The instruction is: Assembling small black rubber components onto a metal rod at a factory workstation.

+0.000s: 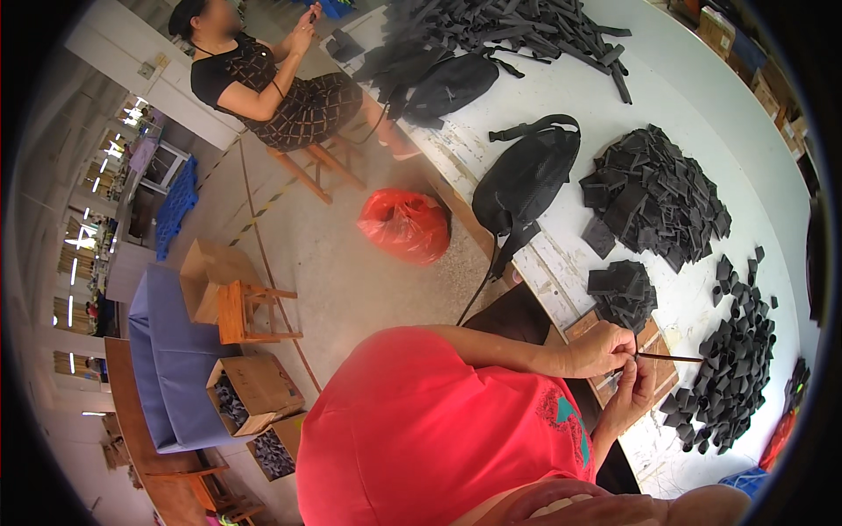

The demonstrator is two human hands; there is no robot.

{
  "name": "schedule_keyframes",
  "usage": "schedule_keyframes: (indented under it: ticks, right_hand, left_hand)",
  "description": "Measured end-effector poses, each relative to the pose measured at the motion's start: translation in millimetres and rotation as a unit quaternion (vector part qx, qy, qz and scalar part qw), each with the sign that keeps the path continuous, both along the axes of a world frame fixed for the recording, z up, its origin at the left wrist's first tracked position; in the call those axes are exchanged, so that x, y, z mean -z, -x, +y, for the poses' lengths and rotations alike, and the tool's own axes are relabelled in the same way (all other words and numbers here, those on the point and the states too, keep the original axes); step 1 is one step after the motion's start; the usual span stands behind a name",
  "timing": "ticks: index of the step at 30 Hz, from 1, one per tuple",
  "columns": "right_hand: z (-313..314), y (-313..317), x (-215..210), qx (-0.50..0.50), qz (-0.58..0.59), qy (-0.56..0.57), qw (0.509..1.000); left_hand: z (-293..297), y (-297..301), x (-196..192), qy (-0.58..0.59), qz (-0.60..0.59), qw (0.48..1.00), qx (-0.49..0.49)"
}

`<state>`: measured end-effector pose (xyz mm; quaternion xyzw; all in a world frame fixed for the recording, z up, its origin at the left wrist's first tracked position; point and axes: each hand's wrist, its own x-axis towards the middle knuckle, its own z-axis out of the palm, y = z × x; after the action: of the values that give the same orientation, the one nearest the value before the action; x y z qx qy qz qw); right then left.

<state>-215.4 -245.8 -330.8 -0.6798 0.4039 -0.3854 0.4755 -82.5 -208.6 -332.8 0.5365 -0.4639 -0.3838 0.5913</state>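
Note:
My left hand is closed, its fingertips pinched at the near end of a thin dark brown stick. The stick points to the right, toward a heap of small folded black pieces. Right below, my right hand is also closed, with its fingertips meeting the left hand's. Something small and dark seems to sit between the fingertips, mostly hidden. Under both hands lies a brown wooden board on the white table. A small stack of flat black pieces rests against the board's far side.
A bigger pile of flat black pieces, a black bag and black strips cover the table farther off. A seated person works at its far end. On the floor are a red plastic bag, a wooden stool and cardboard boxes.

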Motion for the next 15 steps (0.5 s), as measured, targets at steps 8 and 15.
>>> schedule_keyframes:
  ticks: [8,15]
  right_hand:
    - [0.3,-9.4,-5.9,0.034,0.143,0.268,0.952]
    - [5.2,-10.2,6.4,0.110,0.225,0.317,0.915]
  left_hand:
    - [-1.1,5.8,0.9,0.026,-0.174,0.981,-0.082]
    - [-7.8,13.3,9.0,0.087,0.043,0.991,-0.092]
